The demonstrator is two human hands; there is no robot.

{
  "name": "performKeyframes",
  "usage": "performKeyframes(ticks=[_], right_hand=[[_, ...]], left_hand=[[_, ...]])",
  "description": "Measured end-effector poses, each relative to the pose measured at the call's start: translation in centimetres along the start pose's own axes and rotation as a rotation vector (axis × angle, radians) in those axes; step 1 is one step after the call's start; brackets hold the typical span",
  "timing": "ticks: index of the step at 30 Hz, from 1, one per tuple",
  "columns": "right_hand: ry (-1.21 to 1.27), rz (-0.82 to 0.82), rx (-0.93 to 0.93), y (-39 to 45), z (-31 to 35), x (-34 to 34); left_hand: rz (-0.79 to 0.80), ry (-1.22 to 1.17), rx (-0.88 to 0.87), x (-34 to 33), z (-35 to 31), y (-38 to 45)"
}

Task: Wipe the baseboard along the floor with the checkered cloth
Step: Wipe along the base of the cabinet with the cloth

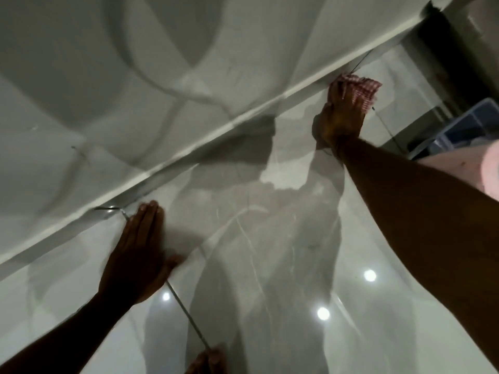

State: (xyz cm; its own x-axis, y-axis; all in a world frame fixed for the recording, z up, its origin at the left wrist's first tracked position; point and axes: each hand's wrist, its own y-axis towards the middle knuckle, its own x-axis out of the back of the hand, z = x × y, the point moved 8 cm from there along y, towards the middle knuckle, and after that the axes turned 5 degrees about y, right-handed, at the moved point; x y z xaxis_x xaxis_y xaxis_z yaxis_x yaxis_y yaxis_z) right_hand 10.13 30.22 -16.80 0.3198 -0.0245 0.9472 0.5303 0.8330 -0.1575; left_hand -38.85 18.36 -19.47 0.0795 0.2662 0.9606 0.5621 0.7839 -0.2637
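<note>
A white baseboard (189, 151) runs diagonally from lower left to upper right where the wall meets the glossy floor. My right hand (341, 116) presses a red-and-white checkered cloth (359, 89) against the baseboard's lower edge at the upper right. The cloth sticks out past my fingertips. My left hand (137, 249) lies flat on the floor tiles with its fingers together, palm down, just below the baseboard at the left. It holds nothing.
Glossy grey marble-look floor tiles (270, 265) reflect ceiling lights. A dark doorway or gap (448, 58) lies at the upper right, with a blue-and-clear plastic bin (464, 128) beside it. A pink sleeve (469, 168) shows at the right edge, and a foot (208, 360) at the bottom.
</note>
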Motion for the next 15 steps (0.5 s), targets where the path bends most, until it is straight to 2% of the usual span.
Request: performKeyframes(ticks=[3, 5, 10, 12, 15], right_hand=[[-0.027, -0.089, 0.082, -3.7, 2.9, -0.7], [0.038, -0.125, 0.185, -8.4, 6.3, -1.8], [0.217, -0.045, 0.42, -18.1, 14.2, -5.6], [0.231, 0.034, 0.417, -19.4, 15.2, -6.8], [0.214, 0.06, 0.421, -17.9, 13.5, -7.1]], left_hand=[[0.024, -0.008, 0.013, 0.0, 0.1, 0.0], [0.033, -0.005, 0.01, 0.1, -0.1, 0.0], [0.016, -0.027, 0.031, 0.4, -0.6, 0.0], [0.039, -0.04, 0.06, 0.3, -0.6, 0.1], [0.069, -0.039, 0.059, 0.2, -0.7, 0.4]])
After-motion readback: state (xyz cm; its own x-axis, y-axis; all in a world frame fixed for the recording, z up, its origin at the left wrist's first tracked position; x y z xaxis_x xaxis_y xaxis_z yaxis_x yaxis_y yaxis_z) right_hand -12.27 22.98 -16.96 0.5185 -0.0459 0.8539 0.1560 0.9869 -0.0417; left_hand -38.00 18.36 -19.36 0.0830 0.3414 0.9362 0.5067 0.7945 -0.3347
